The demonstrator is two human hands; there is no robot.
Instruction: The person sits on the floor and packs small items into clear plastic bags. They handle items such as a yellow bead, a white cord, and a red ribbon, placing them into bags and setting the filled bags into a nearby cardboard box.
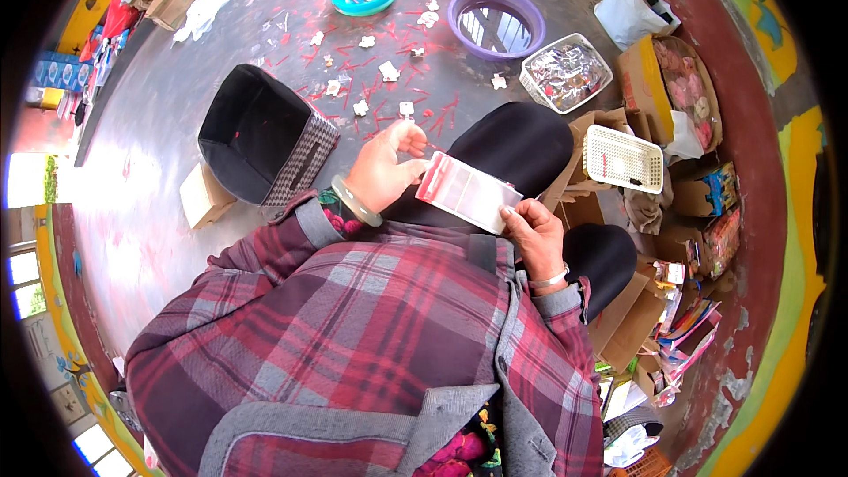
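When seen from the head view, holds a flat clear packet (466, 196) with a red band (431, 177) at one end, over the lap of black trousers (521, 141). Pinches the packet's near right corner with the right grip (537, 234), narrow on the plastic between thumb and fingers. Has the left grip (386, 170) at the red end, fingers parted from the thumb, thumb at the packet's edge; cannot tell whether holding or merely touching. Wears a pale bangle (355, 201) left of the packet, a thin bracelet (549, 279) to the right and nearer the body, and a plaid jacket (353, 318) on the packet's near side.

Left of the packet, has a black-lined box (305, 155) with checked sides, tilted on the grey floor (283, 0), and a plain carton (205, 199) farther left. Beyond the packet, faces thin red scraps (448, 108) and small white pieces (389, 71) strewn about. Farther beyond, has a turquoise basin (362, 10) with bits inside, and a purple basin (495, 55) with pale reflections. To the packet's far right, has a white basket (537, 95) full of shiny bagged bits; directly right of the packet, a cream basket (623, 159) above open cardboard.
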